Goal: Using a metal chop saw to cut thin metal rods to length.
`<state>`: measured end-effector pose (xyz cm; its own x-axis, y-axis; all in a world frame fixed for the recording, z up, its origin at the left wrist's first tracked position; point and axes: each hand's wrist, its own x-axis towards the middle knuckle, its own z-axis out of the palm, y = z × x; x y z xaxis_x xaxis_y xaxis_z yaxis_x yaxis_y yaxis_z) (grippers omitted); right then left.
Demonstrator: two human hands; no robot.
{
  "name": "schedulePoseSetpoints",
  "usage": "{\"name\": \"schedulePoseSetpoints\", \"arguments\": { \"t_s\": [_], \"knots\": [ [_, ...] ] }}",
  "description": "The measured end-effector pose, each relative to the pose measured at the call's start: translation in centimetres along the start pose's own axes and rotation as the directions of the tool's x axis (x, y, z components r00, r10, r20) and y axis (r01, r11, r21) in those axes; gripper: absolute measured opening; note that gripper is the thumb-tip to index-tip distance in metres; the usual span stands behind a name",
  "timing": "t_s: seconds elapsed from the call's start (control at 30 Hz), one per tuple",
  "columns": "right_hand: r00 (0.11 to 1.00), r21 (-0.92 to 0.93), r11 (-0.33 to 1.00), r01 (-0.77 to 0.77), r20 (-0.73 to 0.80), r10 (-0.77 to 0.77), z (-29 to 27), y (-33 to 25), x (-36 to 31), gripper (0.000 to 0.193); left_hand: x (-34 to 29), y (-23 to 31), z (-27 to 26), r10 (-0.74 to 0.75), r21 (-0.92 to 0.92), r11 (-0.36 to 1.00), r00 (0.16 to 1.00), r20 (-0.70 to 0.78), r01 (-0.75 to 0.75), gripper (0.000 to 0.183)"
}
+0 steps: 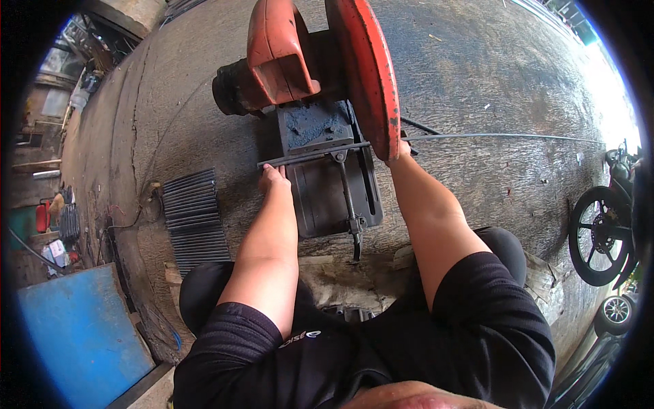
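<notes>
A cut-off saw with a red motor housing (276, 51), a red blade guard (373, 75) and a dark metal base (320, 198) stands on the ground before me. A long thin metal rod (504, 135) crosses the saw and runs far out to the right. At the rod's left end my left hand (274, 179) is closed, its fingertips on the metal beside the base. My right hand (402, 151) grips the rod just right of the guard, which hides part of its fingers. The vise's screw handle (356, 242) points toward me from the base.
Cut dark rods (194, 221) lie in a row left of the saw. A blue board (85, 334) is at lower left, near assorted tools and clutter. At right stand a motorcycle wheel (599, 235) and a car wheel (616, 310). The floor (470, 82) is rough concrete.
</notes>
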<state>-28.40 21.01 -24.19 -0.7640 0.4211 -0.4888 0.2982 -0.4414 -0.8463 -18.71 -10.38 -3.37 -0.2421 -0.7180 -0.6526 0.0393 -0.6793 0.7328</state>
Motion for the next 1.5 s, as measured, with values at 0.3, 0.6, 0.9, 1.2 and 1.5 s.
{"name": "schedulePoseSetpoints", "arguments": {
  "t_s": [0.3, 0.6, 0.9, 1.2, 1.5],
  "knots": [
    [0.95, 0.001, 0.968, 0.25, 0.192, -0.245, -0.3, 1.1, 0.7, 0.032, 0.1, -0.1, 0.1, 0.018, 0.016, 1.0, 1.0, -0.007, -0.018, 0.036],
    [0.908, -0.239, 0.898, 0.37, 0.297, -0.295, -0.3, 0.0, -0.9, 0.022, 0.8, 0.1, -0.1, 0.04, 0.03, 0.999, 0.999, -0.035, -0.039, 0.033],
    [0.58, 0.134, 0.695, 0.706, 0.453, -0.677, -0.9, 3.1, 2.9, 0.023, 1.2, -0.3, 0.0, 0.064, 0.082, 0.995, 0.996, -0.059, -0.059, 0.033],
    [0.947, -0.175, 0.954, 0.244, 0.253, -0.196, -2.4, 7.5, 7.7, 0.034, 1.7, -0.4, -0.2, 0.077, 0.087, 0.994, 0.996, -0.045, -0.073, 0.034],
    [0.936, -0.424, 0.849, 0.315, 0.289, -0.203, -3.3, 8.8, 9.0, 0.041, 1.8, -0.7, 0.0, 0.064, 0.099, 0.993, 0.996, -0.06, -0.058, 0.036]
  ]
}}
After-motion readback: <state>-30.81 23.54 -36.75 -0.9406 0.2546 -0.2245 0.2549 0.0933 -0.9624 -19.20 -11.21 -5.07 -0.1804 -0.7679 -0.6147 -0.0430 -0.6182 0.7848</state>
